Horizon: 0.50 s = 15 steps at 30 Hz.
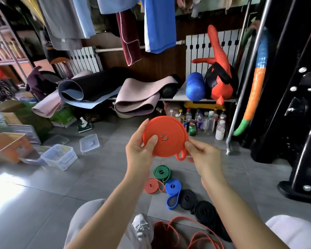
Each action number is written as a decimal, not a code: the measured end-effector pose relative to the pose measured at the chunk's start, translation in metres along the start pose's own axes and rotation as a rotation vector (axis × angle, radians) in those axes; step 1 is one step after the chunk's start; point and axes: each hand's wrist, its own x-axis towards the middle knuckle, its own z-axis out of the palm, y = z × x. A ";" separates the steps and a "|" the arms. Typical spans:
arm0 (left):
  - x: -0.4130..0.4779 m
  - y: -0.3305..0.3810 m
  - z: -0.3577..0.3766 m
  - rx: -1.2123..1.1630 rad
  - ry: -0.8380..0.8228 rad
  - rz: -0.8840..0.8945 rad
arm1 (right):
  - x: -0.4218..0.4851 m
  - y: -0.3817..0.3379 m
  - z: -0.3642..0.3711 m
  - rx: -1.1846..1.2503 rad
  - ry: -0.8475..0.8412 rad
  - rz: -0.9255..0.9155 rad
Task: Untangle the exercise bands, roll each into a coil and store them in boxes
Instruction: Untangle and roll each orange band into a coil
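**Orange coil held in both hands**

The orange coil [164, 136] is wound flat and held upright in the air, above the floor [97, 177]. The left hand [141, 150] grips its left rim, thumb on the face and fingers curled behind. The right hand [203, 157] pinches the lower right edge, where a short end loop hangs free.

On the floor below lie rolled bands in a close group: a green coil [162, 172], a small orange coil [152, 186], a blue coil [172, 187] and two black coils [187, 197]. Loose bands [178, 229] lie nearer the person, uncoiled. A clear box [59, 156] stands open well to the left.
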 end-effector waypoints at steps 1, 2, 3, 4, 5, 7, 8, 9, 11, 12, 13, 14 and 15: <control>0.007 -0.003 -0.002 0.013 0.002 -0.014 | 0.007 0.003 0.005 -0.040 -0.011 0.015; 0.016 -0.006 -0.005 0.031 -0.001 -0.026 | 0.015 0.006 0.011 -0.087 -0.027 0.029; 0.025 -0.010 -0.009 0.051 -0.011 -0.040 | 0.024 0.011 0.017 -0.134 -0.047 0.037; 0.036 -0.015 -0.012 0.068 -0.029 -0.058 | 0.034 0.016 0.025 -0.162 -0.069 0.047; 0.047 -0.021 -0.016 0.081 -0.053 -0.081 | 0.045 0.024 0.032 -0.181 -0.086 0.067; 0.068 -0.039 -0.026 0.086 -0.097 -0.147 | 0.066 0.044 0.049 -0.213 -0.095 0.132; 0.077 -0.051 -0.033 0.076 -0.115 -0.186 | 0.075 0.058 0.057 -0.222 -0.085 0.173; 0.086 -0.064 -0.039 0.061 -0.127 -0.227 | 0.084 0.075 0.064 -0.233 -0.069 0.219; 0.102 -0.098 -0.052 0.056 -0.117 -0.326 | 0.099 0.112 0.078 -0.230 -0.043 0.330; 0.109 -0.118 -0.059 0.060 -0.094 -0.385 | 0.104 0.134 0.085 -0.229 -0.030 0.389; 0.114 -0.140 -0.066 0.062 -0.064 -0.447 | 0.109 0.158 0.091 -0.253 -0.023 0.440; 0.119 -0.164 -0.073 0.063 -0.028 -0.508 | 0.113 0.182 0.098 -0.293 -0.033 0.485; 0.121 -0.188 -0.081 0.067 0.010 -0.569 | 0.117 0.207 0.103 -0.332 -0.056 0.535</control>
